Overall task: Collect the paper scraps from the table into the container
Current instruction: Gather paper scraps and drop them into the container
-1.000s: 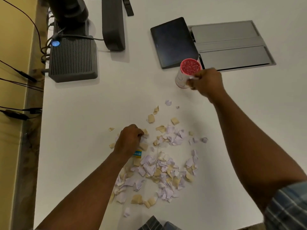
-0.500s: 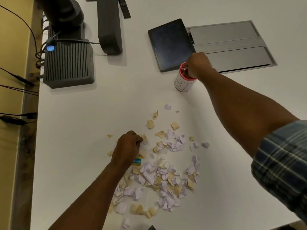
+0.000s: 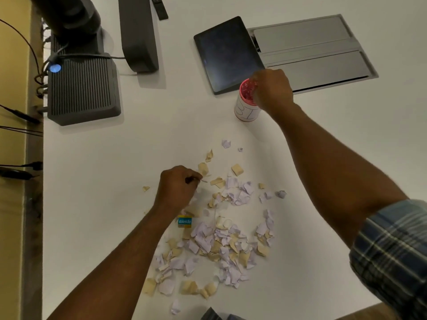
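Observation:
A loose pile of white and tan paper scraps (image 3: 221,241) lies on the white table (image 3: 161,135), with stray bits toward the far side. My left hand (image 3: 176,188) rests at the pile's upper left edge, fingers closed and pinching scraps at the fingertips. A white cup with a pink inside (image 3: 246,112) stands beyond the pile and holds scraps. My right hand (image 3: 272,90) is bunched over the cup's right rim; what its fingers hold is hidden. A blue-and-yellow label scrap (image 3: 184,221) lies just below my left wrist.
A dark tablet (image 3: 227,54) lies right behind the cup, next to a grey cable hatch (image 3: 312,54) set into the table. A ribbed dark grey box (image 3: 83,88) and a monitor foot (image 3: 138,35) stand at the far left. Cables (image 3: 20,116) hang off the left edge.
My right hand went from beside the cup to over its mouth and now sits at the right rim. My left hand stayed at the pile and closed on scraps.

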Available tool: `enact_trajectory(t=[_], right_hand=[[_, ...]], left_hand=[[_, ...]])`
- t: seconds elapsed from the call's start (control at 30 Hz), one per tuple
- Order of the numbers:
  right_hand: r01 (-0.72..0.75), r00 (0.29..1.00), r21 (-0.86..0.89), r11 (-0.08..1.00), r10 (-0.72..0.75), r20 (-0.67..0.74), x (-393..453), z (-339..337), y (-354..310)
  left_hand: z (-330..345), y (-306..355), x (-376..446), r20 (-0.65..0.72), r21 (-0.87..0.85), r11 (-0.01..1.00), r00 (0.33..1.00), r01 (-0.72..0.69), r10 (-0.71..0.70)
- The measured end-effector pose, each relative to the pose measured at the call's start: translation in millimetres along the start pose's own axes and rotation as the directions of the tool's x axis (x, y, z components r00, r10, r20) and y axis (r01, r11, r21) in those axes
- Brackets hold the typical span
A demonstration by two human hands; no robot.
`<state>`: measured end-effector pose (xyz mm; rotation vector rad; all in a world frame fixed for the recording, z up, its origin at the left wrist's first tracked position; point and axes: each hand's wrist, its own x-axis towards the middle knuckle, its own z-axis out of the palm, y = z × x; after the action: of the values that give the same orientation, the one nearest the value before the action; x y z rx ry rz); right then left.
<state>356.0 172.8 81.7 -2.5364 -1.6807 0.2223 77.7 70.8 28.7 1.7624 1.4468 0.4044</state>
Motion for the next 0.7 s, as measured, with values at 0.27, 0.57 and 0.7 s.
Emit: enact_trajectory(t=[0.27, 0.57, 0.7], right_hand=[[-0.029, 0.965, 0.447, 0.894, 0.141, -0.221, -118, 81, 20], [0.014, 0.978, 0.331, 0.944, -0.081, 0.190, -214, 131, 11], [0.061, 0.968, 0.277, 0.959, -0.125, 0.219, -222, 134, 12]], left_hand=[[-10, 81, 63, -0.009, -0.035, 0.991, 0.992, -0.128, 0.128], [27, 163, 160, -0.023, 0.165, 0.937, 0.949, -0.306, 0.314], [52, 177, 186, 0.049, 0.296, 0.889, 0.935, -0.349, 0.350]])
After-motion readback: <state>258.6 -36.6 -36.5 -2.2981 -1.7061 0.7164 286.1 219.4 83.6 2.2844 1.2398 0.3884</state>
